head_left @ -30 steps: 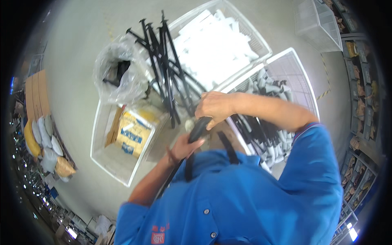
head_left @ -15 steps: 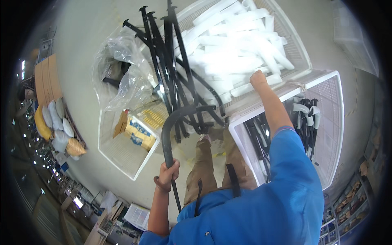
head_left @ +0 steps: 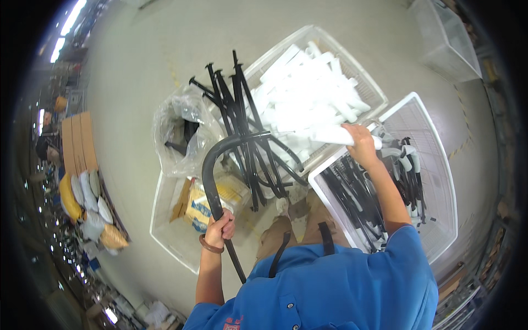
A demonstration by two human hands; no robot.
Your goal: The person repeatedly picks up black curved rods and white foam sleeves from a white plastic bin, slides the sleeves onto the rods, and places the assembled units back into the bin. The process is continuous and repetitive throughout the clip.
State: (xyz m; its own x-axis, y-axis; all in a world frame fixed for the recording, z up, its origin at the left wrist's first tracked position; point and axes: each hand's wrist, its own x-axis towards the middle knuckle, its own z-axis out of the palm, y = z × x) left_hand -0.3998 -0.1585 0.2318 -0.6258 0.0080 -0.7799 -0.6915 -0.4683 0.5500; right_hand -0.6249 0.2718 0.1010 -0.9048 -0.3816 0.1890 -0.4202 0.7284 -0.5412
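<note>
My left hand [head_left: 220, 226] is wrapped round the straight part of a black curved tube [head_left: 209, 175], whose hooked end bends over to the right. Between the fingers of my right hand [head_left: 361, 144] is a white foam sleeve [head_left: 334, 135], held near one end at the near edge of the heap. More white foam sleeves [head_left: 300, 88] fill a white crate [head_left: 374, 92] in front of me. Several black curved tubes [head_left: 237, 118] lie crosswise over that crate's left side, their flared ends pointing away.
To the right, a white crate [head_left: 448, 192] holds black tubes, some with white sleeves [head_left: 406, 159]. At left, another crate [head_left: 155, 212] holds a blue-and-yellow package [head_left: 199, 212], with a clear plastic bag [head_left: 181, 148] beyond it. A white bin [head_left: 448, 47] stands far right.
My right hand has closed on a white foam sleeve and drawn it toward the right crate. The left hand still grips the black tube. The view has shifted, showing more floor beyond the crates.
</note>
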